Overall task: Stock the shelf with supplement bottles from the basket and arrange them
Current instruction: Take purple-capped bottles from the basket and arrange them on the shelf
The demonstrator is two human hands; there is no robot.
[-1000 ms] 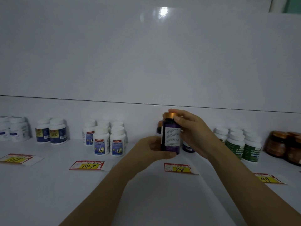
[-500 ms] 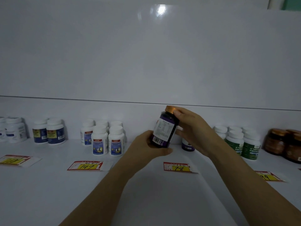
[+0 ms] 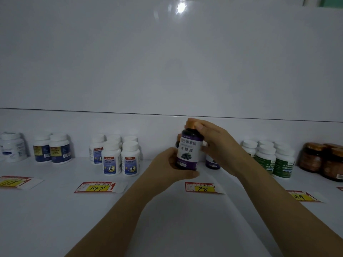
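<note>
1. The purple bottle stands upright near the shelf's back edge, label outward. Whether its base touches cannot be told.
2. The left hand wraps the base. The right hand grips the orange cap and shoulder.
3. Set it squarely behind the price tag marked 78, just beside the second purple bottle.
4. It looks tall and narrow, so seat the base flat before loosening either hand.
5. Turn the label square to the front edge.
</note>
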